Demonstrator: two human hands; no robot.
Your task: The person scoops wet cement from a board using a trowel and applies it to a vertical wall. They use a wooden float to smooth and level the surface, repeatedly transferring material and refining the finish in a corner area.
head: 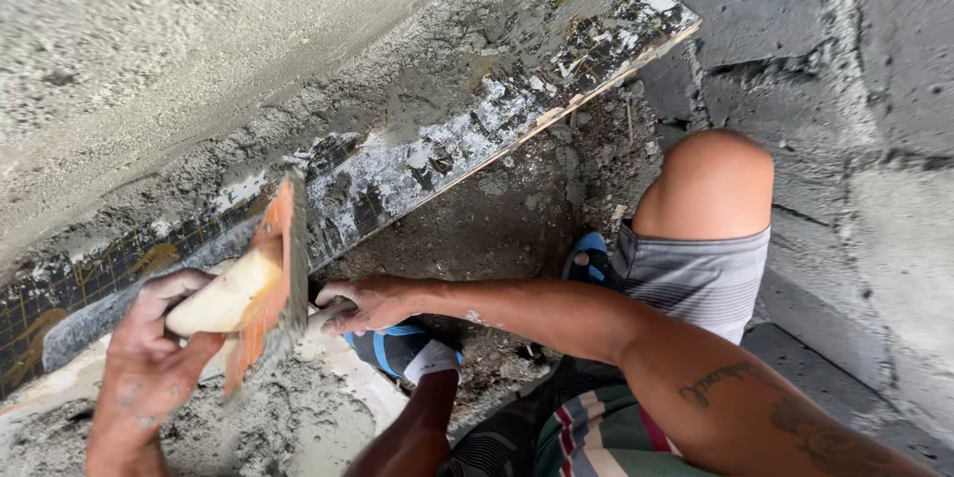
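Against the rough, partly plastered wall, the left hand grips an orange float loaded with wet mortar, the right hand closed on a half-hidden tool, lower strip unplastered.

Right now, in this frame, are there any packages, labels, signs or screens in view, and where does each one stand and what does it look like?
None: no package, label, sign or screen shows.
Board: leans along the foot of the plastered wall, long and flat, dark with white and yellow marks under grey mortar; whether any is print I cannot tell.
Float: in the left hand, orange, flat, pale handle.
Right hand: beside the float, on a pale edge.
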